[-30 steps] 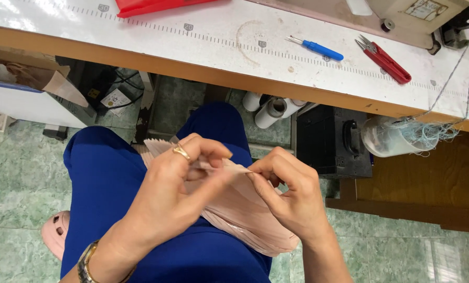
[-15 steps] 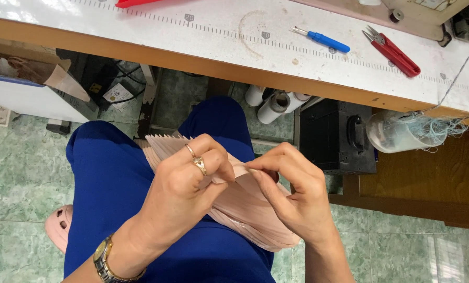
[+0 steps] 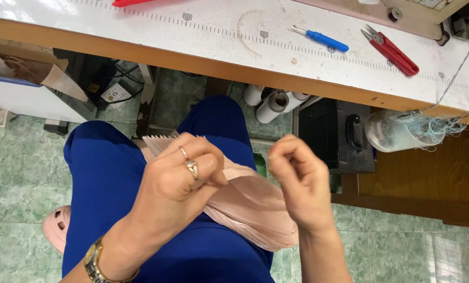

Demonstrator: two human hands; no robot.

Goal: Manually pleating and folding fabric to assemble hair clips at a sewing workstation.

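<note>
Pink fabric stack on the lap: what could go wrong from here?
1. Only the left hand grips the pink fabric stack; the right hand is lifted off it, so the layers overhanging the blue-trousered lap might fan out or slide to the tiled floor.
2. The right fingertips look pinched together; anything small held there could drop unseen.

Open air lies between the left hand and right hand at frame centre, hemmed by the pink fabric stack below and the table edge above.
</note>
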